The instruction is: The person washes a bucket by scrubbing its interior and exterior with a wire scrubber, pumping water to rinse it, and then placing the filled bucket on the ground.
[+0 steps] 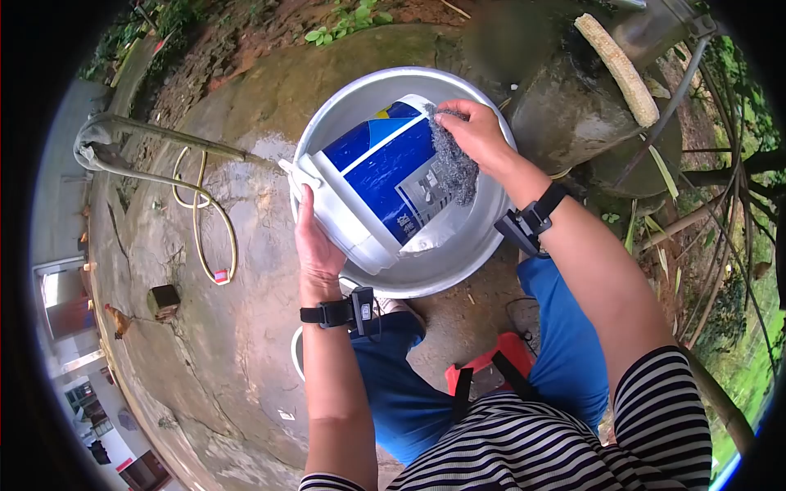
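Observation:
A blue and white plastic bucket lies on its side, tilted, inside a wide metal basin. My left hand grips the bucket's white rim at its lower left, with the thumb up along the edge. In my right hand is a grey steel wool scrubber, pinched by the fingers and pressed against the bucket near its base. Part of the scrubber hangs down over the printed label. Some water shows in the basin below the bucket. The fingers of my left hand are mostly hidden behind the rim.
A hose loops over the wet concrete at the left, near a pole. A corn cob lies on a stone block at the upper right. Branches stand along the right side. A chicken is far left.

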`<state>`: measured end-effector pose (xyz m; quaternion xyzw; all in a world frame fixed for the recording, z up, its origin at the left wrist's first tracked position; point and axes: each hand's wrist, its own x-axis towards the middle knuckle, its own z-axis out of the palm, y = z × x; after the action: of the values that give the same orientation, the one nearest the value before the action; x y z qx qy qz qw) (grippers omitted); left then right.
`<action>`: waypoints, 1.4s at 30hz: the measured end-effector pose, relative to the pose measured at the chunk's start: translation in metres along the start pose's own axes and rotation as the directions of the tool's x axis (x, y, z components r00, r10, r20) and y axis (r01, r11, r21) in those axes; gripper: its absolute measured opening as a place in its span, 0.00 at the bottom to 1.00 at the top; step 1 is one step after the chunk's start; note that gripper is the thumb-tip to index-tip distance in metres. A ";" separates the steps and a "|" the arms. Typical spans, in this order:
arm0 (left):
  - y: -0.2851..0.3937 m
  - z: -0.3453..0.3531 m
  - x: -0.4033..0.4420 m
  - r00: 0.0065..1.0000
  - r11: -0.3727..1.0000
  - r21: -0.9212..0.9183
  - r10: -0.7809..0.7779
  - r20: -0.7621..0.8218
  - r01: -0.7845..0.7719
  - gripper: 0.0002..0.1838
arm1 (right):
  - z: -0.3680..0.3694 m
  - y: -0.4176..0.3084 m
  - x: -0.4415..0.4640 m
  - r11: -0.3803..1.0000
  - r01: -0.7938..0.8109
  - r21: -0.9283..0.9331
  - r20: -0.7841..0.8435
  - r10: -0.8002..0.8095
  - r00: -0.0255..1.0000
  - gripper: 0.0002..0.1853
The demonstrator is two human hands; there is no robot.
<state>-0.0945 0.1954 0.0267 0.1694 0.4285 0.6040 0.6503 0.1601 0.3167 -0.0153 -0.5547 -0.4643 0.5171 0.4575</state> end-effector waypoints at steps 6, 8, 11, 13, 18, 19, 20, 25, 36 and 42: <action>-0.026 0.012 -0.007 0.992 0.969 0.221 -0.120 0.026 0.111 0.28 | -0.016 -0.008 0.003 0.998 -0.009 -0.054 -0.037 0.007 0.999 0.13; -0.034 0.013 -0.004 0.997 0.984 0.158 -0.077 -0.032 0.081 0.26 | -0.013 -0.006 -0.006 0.834 0.328 -0.443 -0.008 -0.369 0.929 0.11; -0.031 0.008 0.003 0.994 0.991 0.112 -0.060 -0.091 0.070 0.25 | 0.014 -0.016 -0.042 0.739 0.404 -0.539 0.003 -0.479 0.878 0.08; -0.028 -0.001 0.010 0.995 0.994 0.094 -0.042 -0.086 0.050 0.24 | 0.024 -0.025 -0.060 0.615 0.616 -0.492 0.208 -0.604 0.769 0.09; -0.012 -0.010 0.007 0.979 0.996 -0.020 -0.090 -0.182 0.088 0.22 | 0.006 -0.033 -0.030 0.634 0.565 -0.527 0.114 -0.606 0.787 0.07; -0.006 -0.011 0.005 0.979 0.995 -0.045 -0.092 -0.184 0.085 0.21 | -0.007 -0.028 -0.014 0.650 0.472 -0.596 -0.003 -0.589 0.808 0.09; -0.007 -0.022 0.010 0.982 0.991 -0.104 -0.104 -0.157 0.088 0.21 | -0.019 -0.023 -0.005 0.709 0.490 -0.508 0.002 -0.567 0.823 0.09; -0.005 -0.032 0.011 0.973 0.999 -0.046 -0.038 -0.229 0.028 0.21 | -0.017 -0.029 -0.007 0.915 0.367 -0.166 0.079 -0.358 0.930 0.10; -0.020 -0.071 0.033 0.920 0.964 0.221 -0.051 -0.389 0.147 0.40 | 0.009 -0.063 -0.055 0.801 0.597 -0.046 0.137 -0.587 0.798 0.11; -0.014 -0.075 0.035 0.922 0.995 0.057 0.100 -0.374 -0.085 0.37 | 0.004 -0.083 -0.079 0.590 0.771 -0.239 0.274 -0.721 0.637 0.13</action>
<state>-0.1464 0.2026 -0.0392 0.0834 0.5485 0.6467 0.5234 0.1500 0.2512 0.0784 -0.3373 -0.7668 0.2299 0.4954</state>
